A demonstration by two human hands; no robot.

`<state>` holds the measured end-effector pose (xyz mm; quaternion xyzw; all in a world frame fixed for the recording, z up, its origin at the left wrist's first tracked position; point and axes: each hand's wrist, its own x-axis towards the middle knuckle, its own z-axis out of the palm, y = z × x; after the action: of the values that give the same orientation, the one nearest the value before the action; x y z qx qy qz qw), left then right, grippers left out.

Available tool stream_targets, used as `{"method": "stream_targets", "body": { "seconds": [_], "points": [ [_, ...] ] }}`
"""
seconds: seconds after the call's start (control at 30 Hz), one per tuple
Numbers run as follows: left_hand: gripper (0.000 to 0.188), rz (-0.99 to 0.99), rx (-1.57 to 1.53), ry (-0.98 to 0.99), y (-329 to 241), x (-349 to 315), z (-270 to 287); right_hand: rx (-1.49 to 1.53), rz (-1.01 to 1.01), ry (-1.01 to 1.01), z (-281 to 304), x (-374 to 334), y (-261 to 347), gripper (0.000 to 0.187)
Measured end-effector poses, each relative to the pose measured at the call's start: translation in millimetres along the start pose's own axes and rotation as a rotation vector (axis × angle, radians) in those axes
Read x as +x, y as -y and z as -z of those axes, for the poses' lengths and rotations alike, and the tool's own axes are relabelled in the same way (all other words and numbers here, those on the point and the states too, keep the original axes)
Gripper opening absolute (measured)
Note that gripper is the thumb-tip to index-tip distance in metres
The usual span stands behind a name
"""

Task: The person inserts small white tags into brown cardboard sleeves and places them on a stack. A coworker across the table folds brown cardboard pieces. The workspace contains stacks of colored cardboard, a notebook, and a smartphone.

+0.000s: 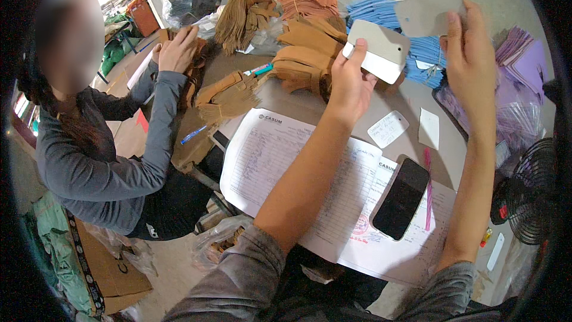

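Note:
My left hand (353,83) is closed on a small stack of tags (381,49), grey and white with rounded corners and a punched hole. To its right, my right hand (471,45) pinches a single grey tag (426,15), slightly blurred, in front of bundles of blue cut pieces (372,12). Below the hands, a handwritten white tag (388,129) and a plain white tag (429,129) lie on the table. An open record book (286,161) lies under my left forearm, with a black phone (401,200) and a pink pen (428,188) on its right page.
Bundles of brown pieces (304,53) and orange pieces (307,3) line the table's back. Purple pieces (518,71) in plastic and a black fan (533,170) stand at the right. At left, a person in a grey sleeve (113,173) handles brown pieces. A blue pen (193,135) lies nearby.

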<state>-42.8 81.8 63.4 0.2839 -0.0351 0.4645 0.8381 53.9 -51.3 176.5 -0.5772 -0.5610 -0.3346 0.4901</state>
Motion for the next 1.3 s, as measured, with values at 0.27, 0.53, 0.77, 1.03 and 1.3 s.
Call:
{"method": "stream_targets", "body": {
  "seconds": [0.27, 0.53, 0.77, 1.03, 1.3],
  "points": [
    [0.037, -0.018, -0.101, 0.057, -5.9, 4.5, 7.7, -0.188, -0.025, 0.002, -13.1, -6.6, -13.6, 0.034],
    [0.037, -0.052, -0.246, -0.040, 2.6, 5.6, 9.0, 0.306, -0.342, 0.098, -36.1, -21.5, -16.2, 0.042],
    [0.042, -0.093, -0.285, -0.039, 0.6, 11.3, 17.5, 0.442, -0.406, 0.117, -49.2, -31.3, -2.8, 0.035],
    [0.039, -0.049, -0.277, -0.073, -0.7, 10.6, 16.2, 0.412, -0.390, 0.120, -46.9, -33.5, -8.3, 0.037],
    [0.036, -0.055, -0.221, -0.068, -4.4, 6.3, 9.8, 0.308, -0.373, 0.063, -38.9, -30.7, -18.2, 0.045]
  ]
}}
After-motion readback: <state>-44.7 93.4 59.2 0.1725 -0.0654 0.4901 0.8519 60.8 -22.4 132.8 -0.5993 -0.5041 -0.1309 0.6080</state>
